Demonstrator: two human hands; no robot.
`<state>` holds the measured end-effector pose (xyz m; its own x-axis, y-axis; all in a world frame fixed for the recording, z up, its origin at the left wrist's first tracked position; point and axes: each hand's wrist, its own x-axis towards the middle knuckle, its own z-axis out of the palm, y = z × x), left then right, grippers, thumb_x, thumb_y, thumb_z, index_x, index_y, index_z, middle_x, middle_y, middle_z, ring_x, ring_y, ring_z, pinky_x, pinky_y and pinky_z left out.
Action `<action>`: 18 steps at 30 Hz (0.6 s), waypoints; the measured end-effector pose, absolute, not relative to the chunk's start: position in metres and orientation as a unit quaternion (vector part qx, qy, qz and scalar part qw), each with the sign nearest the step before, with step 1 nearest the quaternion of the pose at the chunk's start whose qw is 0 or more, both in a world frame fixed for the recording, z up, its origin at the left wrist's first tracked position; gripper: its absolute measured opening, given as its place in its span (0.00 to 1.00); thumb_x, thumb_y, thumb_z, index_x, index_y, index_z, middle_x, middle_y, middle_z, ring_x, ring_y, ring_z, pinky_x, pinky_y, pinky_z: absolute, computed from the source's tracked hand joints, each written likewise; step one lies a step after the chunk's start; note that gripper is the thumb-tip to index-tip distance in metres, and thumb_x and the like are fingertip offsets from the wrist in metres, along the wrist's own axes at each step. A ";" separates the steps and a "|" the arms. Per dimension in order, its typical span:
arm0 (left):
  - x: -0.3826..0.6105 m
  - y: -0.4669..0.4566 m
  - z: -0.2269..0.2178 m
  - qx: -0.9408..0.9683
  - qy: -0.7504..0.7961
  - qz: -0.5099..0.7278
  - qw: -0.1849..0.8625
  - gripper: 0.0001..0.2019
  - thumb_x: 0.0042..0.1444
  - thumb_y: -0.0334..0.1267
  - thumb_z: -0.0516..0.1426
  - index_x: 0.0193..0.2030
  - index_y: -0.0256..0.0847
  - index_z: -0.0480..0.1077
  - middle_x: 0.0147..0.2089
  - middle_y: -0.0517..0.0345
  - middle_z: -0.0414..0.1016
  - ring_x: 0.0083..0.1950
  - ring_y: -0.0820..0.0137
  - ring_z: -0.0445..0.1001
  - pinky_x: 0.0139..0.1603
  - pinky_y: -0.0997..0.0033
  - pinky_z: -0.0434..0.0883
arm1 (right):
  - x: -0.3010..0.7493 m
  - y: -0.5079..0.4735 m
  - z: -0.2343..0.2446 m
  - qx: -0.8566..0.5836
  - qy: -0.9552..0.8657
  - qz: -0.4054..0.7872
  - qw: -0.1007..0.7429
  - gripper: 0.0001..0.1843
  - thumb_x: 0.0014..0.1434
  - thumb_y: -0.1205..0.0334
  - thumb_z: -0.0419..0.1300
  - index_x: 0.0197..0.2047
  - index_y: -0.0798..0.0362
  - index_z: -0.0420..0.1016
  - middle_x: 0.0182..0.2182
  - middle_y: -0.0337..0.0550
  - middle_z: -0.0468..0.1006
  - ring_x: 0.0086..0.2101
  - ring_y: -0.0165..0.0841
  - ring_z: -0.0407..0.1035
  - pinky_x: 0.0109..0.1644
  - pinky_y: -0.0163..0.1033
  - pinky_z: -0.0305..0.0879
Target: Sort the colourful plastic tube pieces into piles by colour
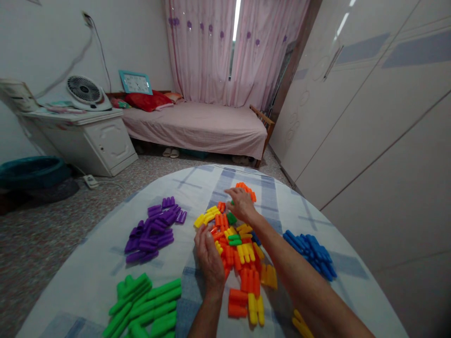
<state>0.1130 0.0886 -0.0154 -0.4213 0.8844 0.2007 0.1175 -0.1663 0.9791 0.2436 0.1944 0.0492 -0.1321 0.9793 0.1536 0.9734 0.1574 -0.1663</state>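
A loose heap of plastic building pieces, mostly orange [250,280] and yellow [245,253] with a few green [235,240], lies mid-table. My left hand [209,256] rests along the heap's left side, fingers slightly bent and not wrapped round anything I can see. Over the heap's far end reaches my right hand [241,204], its fingers stretched leftward and apart from the thumb. A bit of green shows in that gap; whether the hand touches it is unclear. Just beyond it sits a small orange group [246,188], partly covered by the hand.
Purple pieces [151,237] lie in a pile at left, green ones [151,305] at near left, blue ones [312,253] at right. A checked cloth covers the round table [296,211]. Past it are a bed [197,124], a white cabinet [109,145] and a wardrobe [369,141].
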 end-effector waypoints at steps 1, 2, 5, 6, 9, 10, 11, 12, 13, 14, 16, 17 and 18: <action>0.113 0.089 -0.015 0.440 0.568 0.624 0.308 0.21 0.64 0.47 0.43 0.48 0.38 0.71 0.56 0.46 0.68 0.61 0.65 0.63 0.66 0.61 0.56 | 0.237 0.196 0.048 -0.628 -0.771 0.025 0.100 0.23 0.59 0.64 0.52 0.59 0.44 0.65 0.56 0.43 0.68 0.56 0.39 0.56 0.57 0.46 0.54; 0.113 0.089 -0.015 0.438 0.569 0.624 0.308 0.21 0.64 0.47 0.43 0.47 0.38 0.72 0.56 0.46 0.68 0.61 0.65 0.63 0.66 0.62 0.57 | 0.232 0.197 0.046 -0.616 -0.782 0.033 0.090 0.22 0.60 0.65 0.52 0.57 0.42 0.68 0.55 0.41 0.70 0.56 0.38 0.58 0.56 0.45 0.54; 0.113 0.089 -0.015 0.433 0.569 0.624 0.315 0.21 0.63 0.48 0.43 0.47 0.38 0.71 0.57 0.46 0.68 0.62 0.65 0.63 0.66 0.63 0.56 | 0.224 0.201 0.037 -0.594 -0.801 0.048 0.058 0.19 0.59 0.67 0.52 0.51 0.41 0.72 0.51 0.41 0.74 0.52 0.38 0.61 0.53 0.46 0.56; 0.113 0.089 -0.015 0.432 0.569 0.623 0.318 0.21 0.63 0.48 0.43 0.47 0.38 0.71 0.57 0.46 0.68 0.62 0.65 0.63 0.66 0.63 0.56 | 0.224 0.202 0.035 -0.591 -0.803 0.049 0.051 0.18 0.59 0.67 0.52 0.50 0.41 0.73 0.50 0.41 0.75 0.52 0.38 0.62 0.52 0.46 0.56; 0.113 0.090 -0.015 0.428 0.568 0.622 0.326 0.21 0.63 0.48 0.43 0.48 0.38 0.71 0.57 0.46 0.67 0.62 0.65 0.63 0.66 0.63 0.56 | 0.224 0.202 0.032 -0.592 -0.804 0.040 0.045 0.16 0.59 0.66 0.52 0.47 0.43 0.75 0.47 0.43 0.75 0.50 0.39 0.63 0.51 0.44 0.56; 0.113 0.090 -0.016 0.425 0.569 0.623 0.328 0.21 0.63 0.48 0.43 0.48 0.38 0.71 0.57 0.46 0.67 0.62 0.65 0.63 0.66 0.63 0.56 | 0.225 0.201 0.032 -0.595 -0.802 0.035 0.045 0.16 0.59 0.66 0.52 0.47 0.45 0.75 0.46 0.45 0.75 0.49 0.39 0.64 0.50 0.44 0.56; 0.114 0.090 -0.016 0.423 0.569 0.624 0.328 0.21 0.63 0.48 0.43 0.48 0.38 0.71 0.57 0.46 0.67 0.62 0.65 0.63 0.66 0.63 0.56 | 0.225 0.200 0.033 -0.598 -0.800 0.029 0.046 0.15 0.60 0.64 0.52 0.46 0.46 0.75 0.45 0.46 0.75 0.49 0.39 0.64 0.50 0.44 0.56; 0.114 0.090 -0.016 0.421 0.570 0.624 0.329 0.21 0.63 0.47 0.43 0.48 0.38 0.71 0.57 0.46 0.67 0.62 0.65 0.63 0.66 0.62 0.56 | 0.226 0.199 0.034 -0.601 -0.797 0.023 0.049 0.14 0.60 0.63 0.53 0.46 0.47 0.75 0.45 0.47 0.75 0.48 0.39 0.65 0.51 0.43 0.56; 0.114 0.090 -0.016 0.419 0.570 0.625 0.330 0.21 0.63 0.47 0.43 0.49 0.38 0.71 0.57 0.46 0.67 0.62 0.65 0.63 0.66 0.62 0.56 | 0.228 0.198 0.036 -0.606 -0.794 0.015 0.053 0.13 0.59 0.61 0.54 0.46 0.48 0.75 0.44 0.48 0.75 0.48 0.39 0.65 0.51 0.43 0.55; 0.114 0.090 -0.016 0.418 0.570 0.624 0.332 0.21 0.63 0.47 0.44 0.49 0.38 0.71 0.58 0.46 0.67 0.62 0.65 0.62 0.66 0.61 0.56 | 0.231 0.197 0.039 -0.613 -0.788 0.007 0.060 0.13 0.59 0.60 0.55 0.46 0.48 0.74 0.44 0.48 0.75 0.48 0.39 0.64 0.52 0.43 0.55; 0.114 0.090 -0.015 0.416 0.572 0.623 0.334 0.21 0.63 0.48 0.44 0.49 0.38 0.70 0.58 0.46 0.67 0.62 0.65 0.63 0.66 0.61 0.56 | 0.242 0.196 0.044 -0.637 -0.767 -0.016 0.079 0.16 0.60 0.58 0.55 0.50 0.50 0.72 0.46 0.50 0.73 0.49 0.41 0.63 0.53 0.44 0.53; 0.114 0.090 -0.015 0.415 0.573 0.623 0.334 0.21 0.63 0.48 0.43 0.49 0.38 0.70 0.58 0.45 0.67 0.62 0.65 0.62 0.66 0.61 0.56 | 0.249 0.196 0.046 -0.659 -0.746 -0.033 0.091 0.17 0.60 0.57 0.54 0.51 0.51 0.70 0.48 0.51 0.72 0.50 0.41 0.62 0.53 0.45 0.53; 0.114 0.089 -0.014 0.415 0.573 0.623 0.333 0.21 0.63 0.48 0.43 0.49 0.37 0.70 0.58 0.45 0.67 0.62 0.65 0.62 0.66 0.62 0.56 | 0.257 0.196 0.049 -0.685 -0.720 -0.049 0.103 0.18 0.61 0.57 0.53 0.53 0.51 0.69 0.48 0.52 0.72 0.50 0.42 0.62 0.52 0.45 0.53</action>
